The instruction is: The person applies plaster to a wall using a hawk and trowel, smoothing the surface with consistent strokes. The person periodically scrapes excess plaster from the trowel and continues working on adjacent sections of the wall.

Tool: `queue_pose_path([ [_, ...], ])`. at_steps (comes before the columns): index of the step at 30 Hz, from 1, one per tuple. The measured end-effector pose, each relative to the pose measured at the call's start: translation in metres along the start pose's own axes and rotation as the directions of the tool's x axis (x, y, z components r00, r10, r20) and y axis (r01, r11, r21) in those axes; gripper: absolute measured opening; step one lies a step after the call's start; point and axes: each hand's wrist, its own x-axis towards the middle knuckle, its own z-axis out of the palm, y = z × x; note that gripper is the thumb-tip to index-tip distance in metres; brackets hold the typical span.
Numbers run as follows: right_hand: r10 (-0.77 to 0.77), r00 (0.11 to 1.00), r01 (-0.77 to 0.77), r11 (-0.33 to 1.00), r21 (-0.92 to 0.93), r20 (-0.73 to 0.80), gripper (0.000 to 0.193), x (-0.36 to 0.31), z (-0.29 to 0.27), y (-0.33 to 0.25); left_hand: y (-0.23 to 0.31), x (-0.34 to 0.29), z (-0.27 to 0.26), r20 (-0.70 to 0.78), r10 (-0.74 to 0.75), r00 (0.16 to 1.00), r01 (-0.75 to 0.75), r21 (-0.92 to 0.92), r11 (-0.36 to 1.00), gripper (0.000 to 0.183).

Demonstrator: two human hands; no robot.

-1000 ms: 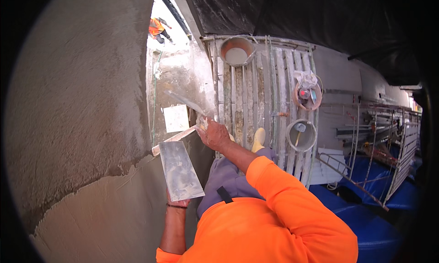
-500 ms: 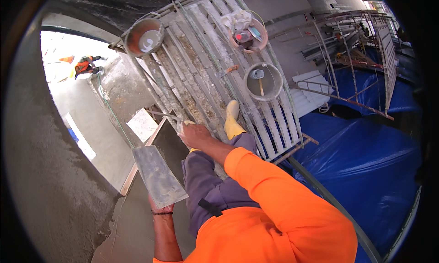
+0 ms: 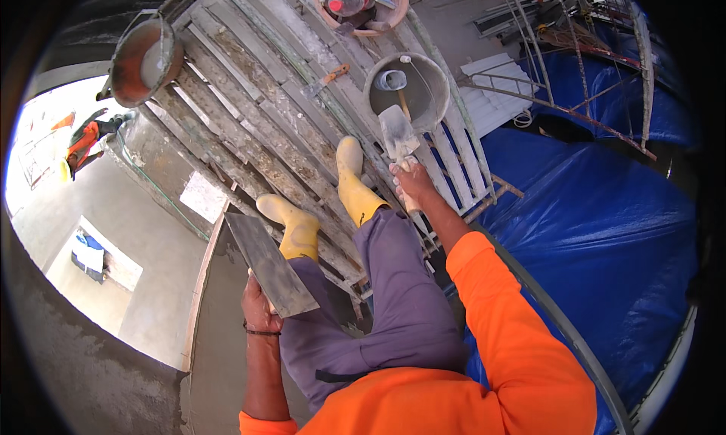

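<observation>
My left hand is closed beneath a flat, grey, rectangular plastering trowel; its plate tilts over my thigh, and the handle is hidden. My right hand grips a small hand trowel with a broad, pale, mortar-smeared blade. That blade points away from me, at the near rim of a grey bucket. Inside the bucket are a pale cup and a wooden handle.
Under my yellow boots lies a slatted platform with gaps. It carries a reddish bucket and a tub with a bottle. Blue sheeting spreads below at right; wet-looking plaster lies left. Another person works far left.
My right hand has swung right and away from the plaster side to the grey bucket, bringing the hand trowel along. The plastering trowel has tilted more steeply. The whole view has shifted.
</observation>
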Motion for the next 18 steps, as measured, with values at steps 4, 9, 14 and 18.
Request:
queue_pose_path([
  [4,0.034,0.999,-0.034,0.997,0.067,-0.004,0.023,0.022,-0.004,0.012,-0.003,0.044,0.003,-0.123,0.024,0.992,-0.009,0.123,0.992,0.043],
  [9,-0.571,0.812,0.268,0.550,-0.791,-0.122,0.044,0.051,-0.016,0.078,-0.006,0.103,-0.004,-0.193,0.039,0.980,-0.011,0.142,0.990,0.040],
  [14,-0.194,0.962,0.067,0.850,-0.522,-0.193,0.050,0.099,-0.041,0.193,0.003,0.175,-0.018,-0.171,0.065,0.983,-0.016,0.277,0.961,0.037],
  [18,-0.218,0.841,-0.022,0.901,-0.434,-0.494,0.047,0.165,-0.033,0.280,0.021,0.240,-0.017,-0.069,0.057,0.996,-0.026,0.383,0.923,0.040],
])
